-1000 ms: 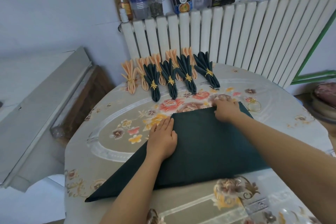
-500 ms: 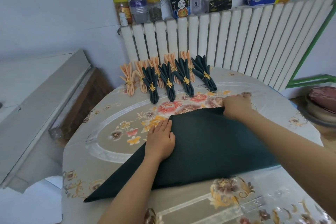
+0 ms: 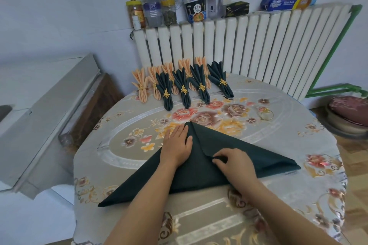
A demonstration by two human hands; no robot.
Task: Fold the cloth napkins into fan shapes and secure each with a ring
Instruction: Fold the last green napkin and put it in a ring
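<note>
A dark green napkin (image 3: 249,155) lies on the flowered table as a wide triangle, its peak pointing away from me. My left hand (image 3: 177,143) presses flat on its left half just below the peak. My right hand (image 3: 233,163) pinches the napkin's far corner, folded down onto the middle of the cloth. A loose gold ring (image 3: 266,115) sits on the table to the far right. Several finished fans, dark green (image 3: 201,85) and peach (image 3: 141,85), each in a gold ring, stand in a row at the table's back edge.
A white radiator (image 3: 258,49) rises behind the table, with jars, bottles and a cup crowded on top. A grey cabinet (image 3: 39,125) stands to the left. A cushioned stool (image 3: 350,115) is at the right. The table's edge (image 3: 342,165) curves close by on the right.
My right hand has pulled the napkin's far right corner down toward me, turning the cloth into a triangle. My left hand stayed pressed on the cloth.
</note>
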